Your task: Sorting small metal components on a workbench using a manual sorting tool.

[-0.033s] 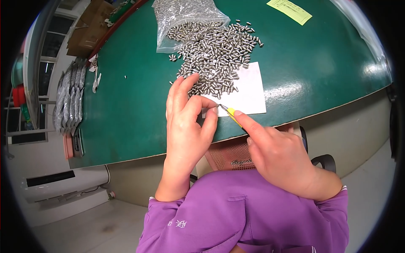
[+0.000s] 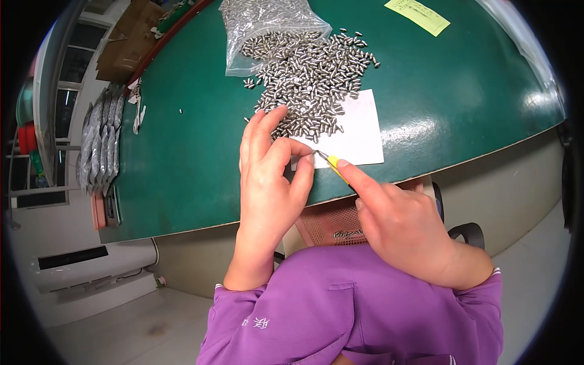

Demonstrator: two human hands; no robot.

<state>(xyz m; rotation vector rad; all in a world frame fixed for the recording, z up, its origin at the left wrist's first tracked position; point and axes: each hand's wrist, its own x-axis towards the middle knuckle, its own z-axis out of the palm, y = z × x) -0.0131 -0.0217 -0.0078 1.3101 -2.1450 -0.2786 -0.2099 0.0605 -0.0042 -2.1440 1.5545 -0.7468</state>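
Observation:
My left hand [image 2: 267,179] is closed in a pinch, thumb against index finger, on a small metal pin [image 2: 314,152] that is mostly hidden by the fingertips. The other fingers reach over the near left edge of a heap of small silvery metal pins [image 2: 316,79]. From the right, my right hand [image 2: 407,228] grips a slim pen-like tool [image 2: 333,161] with a yellow and black handle. Its thin dark tip meets the pinched pin or lies right beside it. Below both sits a sheet of white paper [image 2: 365,137], partly covered by the heap.
An open clear plastic bag [image 2: 274,15] of pins lies behind the heap on the green table [image 2: 188,152]. A pink perforated basket [image 2: 316,222] holding some metal pieces sits below the table's front edge. Grey plastic packs [image 2: 100,143] stand at the left; a yellow-green slip [image 2: 420,15] lies far right.

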